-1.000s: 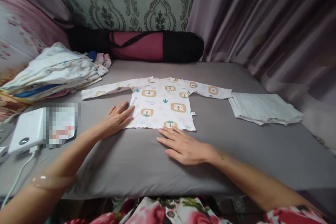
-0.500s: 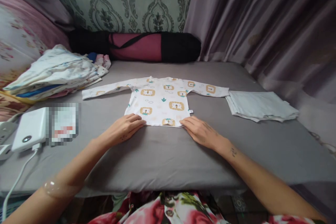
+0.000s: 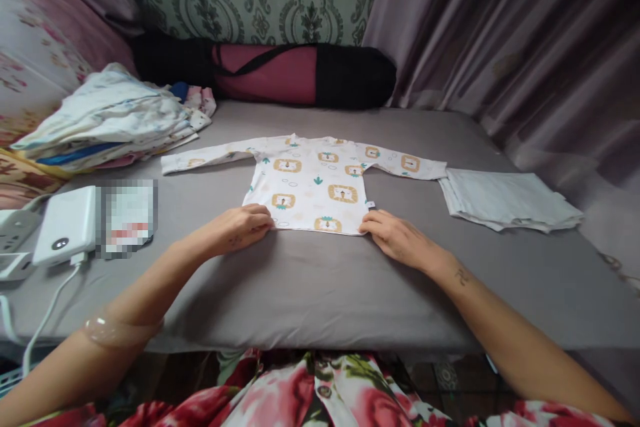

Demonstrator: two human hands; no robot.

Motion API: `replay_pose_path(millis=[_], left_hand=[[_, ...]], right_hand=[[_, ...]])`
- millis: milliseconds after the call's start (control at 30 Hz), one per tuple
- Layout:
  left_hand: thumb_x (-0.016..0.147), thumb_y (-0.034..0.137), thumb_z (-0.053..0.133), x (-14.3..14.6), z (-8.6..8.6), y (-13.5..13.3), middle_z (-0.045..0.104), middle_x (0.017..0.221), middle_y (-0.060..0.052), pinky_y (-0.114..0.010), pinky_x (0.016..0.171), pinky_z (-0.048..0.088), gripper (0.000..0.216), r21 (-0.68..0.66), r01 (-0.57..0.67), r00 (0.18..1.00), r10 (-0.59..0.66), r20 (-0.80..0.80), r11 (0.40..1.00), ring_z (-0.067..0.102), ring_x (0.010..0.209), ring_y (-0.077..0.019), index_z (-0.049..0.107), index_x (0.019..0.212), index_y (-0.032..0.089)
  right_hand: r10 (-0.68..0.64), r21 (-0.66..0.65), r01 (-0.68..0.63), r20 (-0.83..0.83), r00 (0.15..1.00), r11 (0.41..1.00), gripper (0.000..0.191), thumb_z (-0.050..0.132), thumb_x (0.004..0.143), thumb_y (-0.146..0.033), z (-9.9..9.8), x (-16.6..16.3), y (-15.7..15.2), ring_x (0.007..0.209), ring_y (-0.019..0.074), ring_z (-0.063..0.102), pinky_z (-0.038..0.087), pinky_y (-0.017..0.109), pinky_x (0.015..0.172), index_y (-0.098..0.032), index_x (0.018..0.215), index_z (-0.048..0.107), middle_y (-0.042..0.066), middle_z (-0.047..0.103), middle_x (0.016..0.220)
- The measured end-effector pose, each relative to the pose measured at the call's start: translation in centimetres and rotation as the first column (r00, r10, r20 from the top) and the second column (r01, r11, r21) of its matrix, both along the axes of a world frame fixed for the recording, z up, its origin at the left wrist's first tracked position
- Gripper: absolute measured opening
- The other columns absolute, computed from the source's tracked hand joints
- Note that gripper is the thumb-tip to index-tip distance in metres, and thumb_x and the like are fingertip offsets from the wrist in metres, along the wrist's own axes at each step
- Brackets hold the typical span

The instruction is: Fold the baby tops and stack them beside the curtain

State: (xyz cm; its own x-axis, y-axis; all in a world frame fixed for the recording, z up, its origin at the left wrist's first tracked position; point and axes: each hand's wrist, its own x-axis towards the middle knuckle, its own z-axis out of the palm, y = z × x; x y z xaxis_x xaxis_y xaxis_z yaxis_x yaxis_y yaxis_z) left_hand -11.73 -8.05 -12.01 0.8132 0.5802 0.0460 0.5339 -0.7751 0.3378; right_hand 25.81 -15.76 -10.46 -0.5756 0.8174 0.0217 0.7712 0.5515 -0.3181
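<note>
A small white long-sleeved shirt (image 3: 310,187) printed with tan lion faces and green leaves lies flat, its sleeves stretched out to both sides and its neck away from me. My left hand (image 3: 245,225) pinches the near left corner of its hem. At the near right corner, my right hand (image 3: 395,233) has its fingers closed on the hem, just below a small white side tag. Between my hands the hem runs almost straight. The right cuff touches or slightly overlaps a folded pale cloth (image 3: 510,199).
On the left stand a white power bank (image 3: 67,223) with a cable, a power strip (image 3: 17,230) and a blurred-out flat item (image 3: 129,217). Behind them is a pile of clothes (image 3: 120,110). A black and maroon long bag (image 3: 270,73) lies along the back of the grey-covered surface (image 3: 300,300).
My right hand has shifted a little outward to the hem's corner and its fingers have closed there. The hem looks straighter and flatter. The camera view has tilted slightly.
</note>
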Motion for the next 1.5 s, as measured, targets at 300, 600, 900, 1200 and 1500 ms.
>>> replay_pose_path(millis=[300, 600, 900, 1200, 1500], left_hand=[[0.095, 0.028, 0.039, 5.4, 0.1, 3.2, 0.065, 0.099, -0.010, -0.031, 0.080, 0.050, 0.028, 0.075, -0.212, 0.968, 0.199, 0.152, 0.974, 0.061, 0.091, -0.0201, 0.065, 0.099, 0.017], [0.098, 0.036, 0.032, 9.7, -4.5, 5.1, 0.037, 0.152, -0.018, -0.051, 0.116, 0.022, 0.051, 0.148, -0.481, 0.874, 0.486, 0.007, 0.864, 0.029, 0.143, -0.0300, 0.041, 0.142, 0.012], [0.098, 0.054, 0.019, 3.1, -3.7, 3.8, 0.024, 0.159, -0.011, -0.049, 0.118, 0.017, 0.066, 0.157, -0.508, 0.833, 0.530, -0.161, 0.847, 0.017, 0.148, -0.0272, 0.031, 0.151, 0.016], [0.096, 0.053, 0.020, -1.7, -3.9, 2.5, 0.025, 0.159, -0.008, -0.049, 0.118, 0.018, 0.068, 0.168, -0.475, 0.830, 0.503, -0.242, 0.864, 0.018, 0.148, -0.0270, 0.028, 0.153, 0.016], [0.095, 0.042, 0.034, 3.7, 1.2, 8.2, 0.067, 0.116, -0.013, -0.047, 0.092, 0.046, 0.043, 0.231, -0.256, 0.956, 0.281, -0.086, 0.939, 0.062, 0.107, -0.0302, 0.069, 0.105, 0.019]], right_hand=[[-0.186, 0.015, 0.186, -0.029, 0.982, 0.982, 0.036, 0.041, 0.086, -0.011, 0.8, -5.8, 5.8, 0.108, 0.0212, 0.058, 0.039, 0.032, 0.097, -0.018, 0.110, 0.067, 0.009, 0.067, 0.113], [-0.395, 0.043, 0.394, 0.003, 0.919, 0.918, 0.055, 0.030, 0.099, -0.033, -4.3, -12.5, 10.1, 0.147, 0.0254, 0.018, 0.006, 0.045, 0.119, -0.009, 0.148, 0.034, 0.015, 0.028, 0.158], [-0.331, 0.006, 0.331, 0.081, 0.940, 0.943, 0.058, 0.028, 0.100, -0.044, -3.9, -6.9, 5.7, 0.149, 0.0251, 0.011, 0.006, 0.046, 0.120, -0.017, 0.152, 0.030, 0.011, 0.018, 0.161], [-0.257, -0.053, 0.265, 0.123, 0.959, 0.963, 0.055, 0.024, 0.102, -0.039, -3.1, -1.9, 1.8, 0.149, 0.0244, 0.010, 0.012, 0.050, 0.120, -0.021, 0.154, 0.026, 0.006, 0.016, 0.162], [-0.231, -0.085, 0.221, -0.150, 0.961, 0.972, 0.036, 0.040, 0.098, -0.034, -0.6, 3.2, 3.6, 0.129, 0.0227, 0.051, 0.038, 0.042, 0.110, -0.025, 0.120, 0.068, 0.007, 0.060, 0.136]])
